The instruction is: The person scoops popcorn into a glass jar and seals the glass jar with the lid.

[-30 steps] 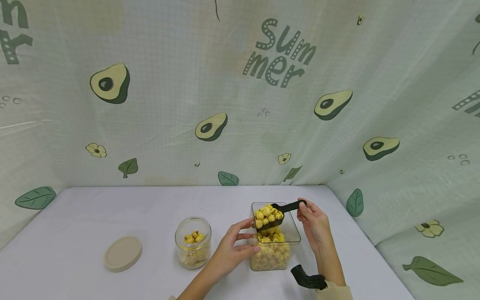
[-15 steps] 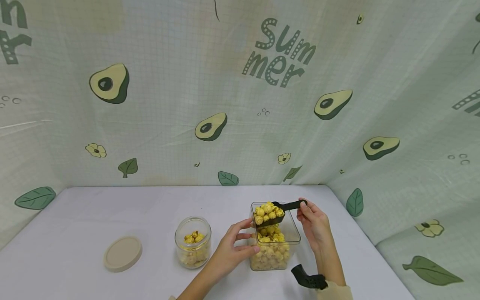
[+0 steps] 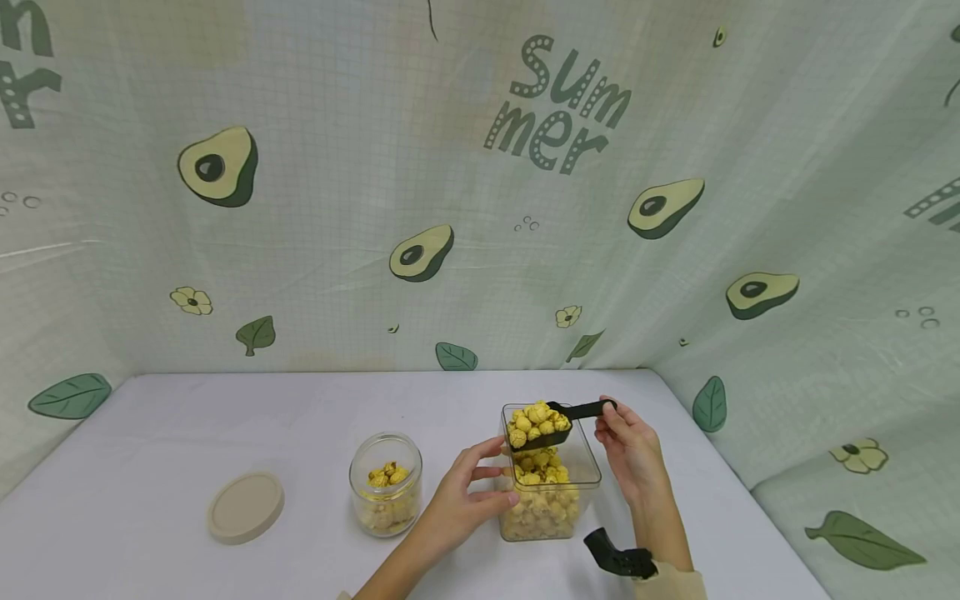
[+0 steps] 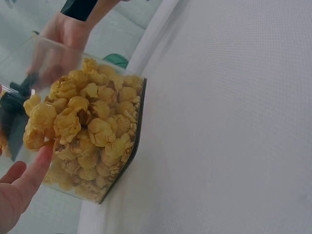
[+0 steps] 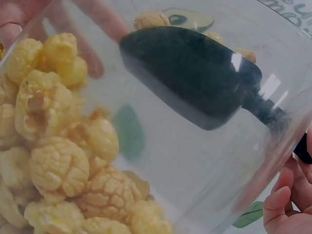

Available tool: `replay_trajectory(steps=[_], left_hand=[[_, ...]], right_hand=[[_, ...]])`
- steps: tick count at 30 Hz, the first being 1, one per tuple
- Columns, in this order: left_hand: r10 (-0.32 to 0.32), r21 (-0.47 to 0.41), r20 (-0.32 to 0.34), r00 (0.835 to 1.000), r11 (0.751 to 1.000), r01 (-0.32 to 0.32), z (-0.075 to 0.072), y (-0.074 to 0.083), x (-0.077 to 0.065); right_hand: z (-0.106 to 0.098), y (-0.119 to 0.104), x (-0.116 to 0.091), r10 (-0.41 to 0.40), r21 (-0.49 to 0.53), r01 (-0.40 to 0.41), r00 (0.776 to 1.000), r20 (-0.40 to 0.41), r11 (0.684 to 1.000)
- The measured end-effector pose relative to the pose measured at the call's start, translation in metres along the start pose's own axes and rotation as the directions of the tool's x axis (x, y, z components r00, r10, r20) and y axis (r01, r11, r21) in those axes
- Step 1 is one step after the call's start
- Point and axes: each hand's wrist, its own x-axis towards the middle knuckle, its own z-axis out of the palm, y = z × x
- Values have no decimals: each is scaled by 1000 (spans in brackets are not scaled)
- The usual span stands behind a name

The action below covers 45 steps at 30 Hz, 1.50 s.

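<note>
My right hand (image 3: 633,454) pinches the end of a black scoop's handle (image 3: 588,410). Yellow popcorn (image 3: 534,418) heaps the scoop, which sits at the mouth of a clear square container (image 3: 587,467). Through the container's wall, the right wrist view shows the underside of the scoop (image 5: 180,73) above more popcorn (image 5: 58,168). My left hand (image 3: 465,496) rests with spread fingers against the container's left side, its thumb toward the near corner. In the left wrist view a left finger (image 4: 36,173) touches the wall beside the popcorn (image 4: 100,131).
A round clear jar (image 3: 358,477), partly filled with popcorn, stands left of the container. Farther left a round beige lid (image 3: 246,507) lies flat on the white tabletop (image 3: 315,408). Behind the table hangs a curtain (image 3: 315,192) printed with avocados.
The loaded scoop has risen slightly and shifted a little to the right, becoming more level. My left hand and the container have stayed put.
</note>
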Motion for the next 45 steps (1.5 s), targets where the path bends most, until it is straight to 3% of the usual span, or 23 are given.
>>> replay_trajectory(steps=[9, 15, 28, 38, 45], left_hand=[[-2, 9, -6, 1000, 1000, 2, 1, 0, 0], [-11, 11, -10, 1000, 1000, 11, 0, 1, 0], [-2, 9, 1, 1000, 1000, 2, -1, 0, 0], [-2, 14, 2, 1000, 1000, 2, -1, 1, 0], [-7, 13, 0, 1000, 1000, 7, -1, 1, 0]], right_hand=[[-2, -7, -4, -42, -145, 52, 997, 71, 988], [-5, -8, -4, -15, -190, 37, 993, 119, 981], [-13, -6, -2, 35, -73, -27, 993, 109, 997], [-20, -2, 0, -4, 76, -13, 973, 229, 997], [-23, 1, 2, 1, 111, -29, 970, 243, 993]])
